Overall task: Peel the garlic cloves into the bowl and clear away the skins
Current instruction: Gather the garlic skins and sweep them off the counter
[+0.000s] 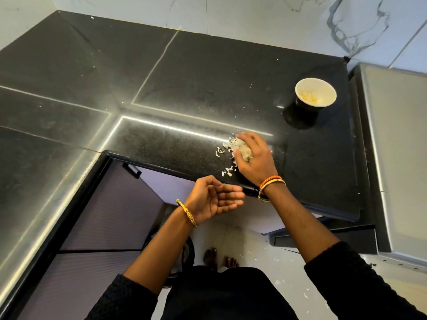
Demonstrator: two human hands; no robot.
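Note:
A heap of papery white garlic skins lies on the black counter near its front edge. My right hand is over the heap, fingers curled round the skins. Loose flakes lie just left of it. My left hand is cupped, palm up, just below the counter's front edge, holding nothing. A dark bowl with a cream inside stands at the back right and holds peeled cloves.
A steel appliance top borders the counter on the right. Marble wall tiles rise behind. Cabinet doors sit under the counter on the left. Skin flakes dot the floor by my feet.

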